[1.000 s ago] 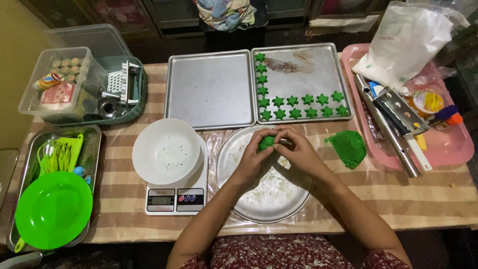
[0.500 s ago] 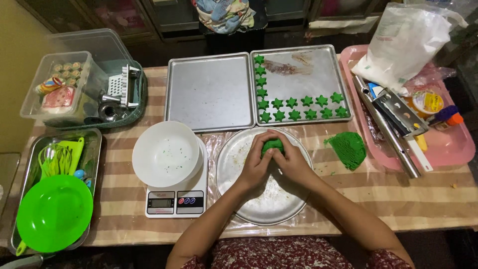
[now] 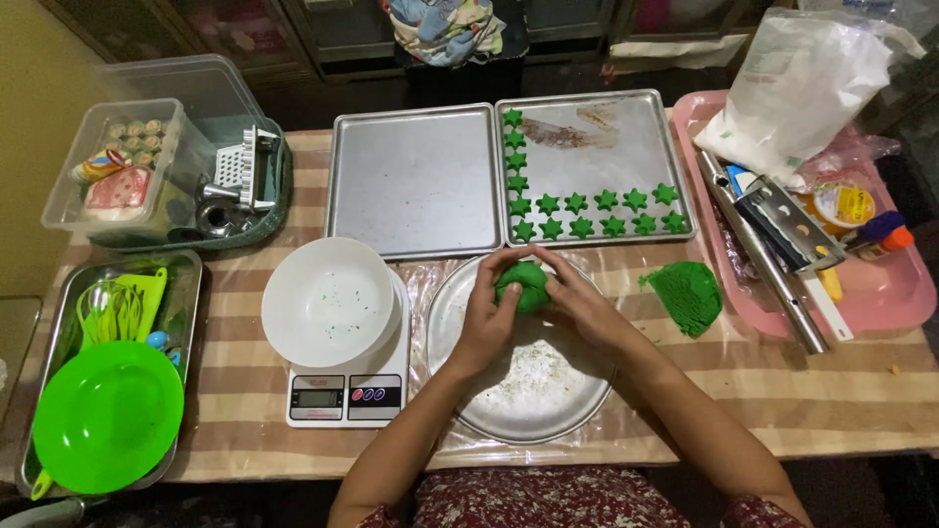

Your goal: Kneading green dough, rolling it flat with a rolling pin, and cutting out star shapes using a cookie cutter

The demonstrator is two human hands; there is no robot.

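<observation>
Green dough ball [image 3: 528,286] cupped between left hand [image 3: 486,315] and right hand [image 3: 577,301], fingers curled.

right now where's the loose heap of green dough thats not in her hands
In the head view, the green dough heap lies on the striped table to the right of the round metal plate, just below the tray of star shapes and left of the pink tray.

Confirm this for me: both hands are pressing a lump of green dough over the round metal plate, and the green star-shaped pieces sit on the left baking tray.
Wrong tray. The head view shows the green star-shaped pieces on the right baking tray; the left baking tray holds none. Both hands, left and right, do press the lump of green dough over the round metal plate.
</observation>
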